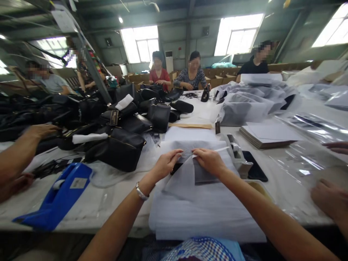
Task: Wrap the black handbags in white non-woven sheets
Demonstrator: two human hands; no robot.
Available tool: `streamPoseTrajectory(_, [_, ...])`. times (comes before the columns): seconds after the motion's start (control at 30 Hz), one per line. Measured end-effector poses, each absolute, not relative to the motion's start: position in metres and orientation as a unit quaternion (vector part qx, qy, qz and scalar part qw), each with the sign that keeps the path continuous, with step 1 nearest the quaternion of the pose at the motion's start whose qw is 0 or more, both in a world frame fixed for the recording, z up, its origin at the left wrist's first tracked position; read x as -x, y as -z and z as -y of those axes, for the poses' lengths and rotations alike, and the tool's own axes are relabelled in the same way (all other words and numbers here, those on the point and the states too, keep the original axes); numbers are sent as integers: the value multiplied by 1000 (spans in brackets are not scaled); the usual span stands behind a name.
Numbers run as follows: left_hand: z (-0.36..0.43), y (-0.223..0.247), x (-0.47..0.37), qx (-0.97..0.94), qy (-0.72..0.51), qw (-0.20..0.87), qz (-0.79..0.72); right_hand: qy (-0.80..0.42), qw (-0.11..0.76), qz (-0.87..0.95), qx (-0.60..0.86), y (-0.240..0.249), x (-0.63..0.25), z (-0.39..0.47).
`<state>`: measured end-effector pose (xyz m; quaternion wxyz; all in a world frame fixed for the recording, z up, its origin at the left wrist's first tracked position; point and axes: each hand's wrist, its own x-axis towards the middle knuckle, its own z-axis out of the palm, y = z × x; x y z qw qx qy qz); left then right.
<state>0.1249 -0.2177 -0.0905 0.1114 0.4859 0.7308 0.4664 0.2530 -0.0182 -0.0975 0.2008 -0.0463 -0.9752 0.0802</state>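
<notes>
Directly in front of me, a dark item is wrapped in thin white tissue paper (pixel 181 185) and shows through it as a grey shape. My left hand (pixel 170 161) pinches the paper's edge at the left with thumb and fingers. On the other side, my right hand (pixel 209 161) grips a fold of the same paper, fingertips close to the left ones. A narrow white strip lies just beyond the right hand. Beneath the wrapped item is a stack of white tissue sheets (pixel 206 221). Whether tape is between the fingertips is too small to tell.
Black handbags (pixel 116 148) are heaped at left. A blue tape dispenser (pixel 62 195) stands front left, a grey tape dispenser (pixel 239 156) and a phone (pixel 254 166) at right. Cardboard sheets (pixel 268 136) and clear plastic bags lie farther right. Co-workers' hands (pixel 330 199) reach in from both sides.
</notes>
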Motion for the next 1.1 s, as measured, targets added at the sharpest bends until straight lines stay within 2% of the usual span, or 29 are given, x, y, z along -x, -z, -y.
streamPoseTrajectory(0.17, [268,110,-135,-400,-523,66,-750,-91,230,968,53,109,-256,16])
streamPoseTrajectory(0.37, [311,137,-162,-354,-371,32,-858,-94,251,961,62,113,-254,17])
streamPoseTrajectory(0.5, [309,132,-161,-358,-318,47,-877,-93,251,961,69,111,-254,18])
streamPoseTrajectory(0.63, [299,125,-150,-376,-266,0,-888,-96,243,963,66,109,-255,18])
streamPoseTrajectory(0.87, [292,120,-132,-431,-216,116,-868,-108,231,965,65,108,-255,16])
streamPoseTrajectory(1.1, [280,111,-118,-424,-110,-43,-898,-114,227,965,63,106,-254,15])
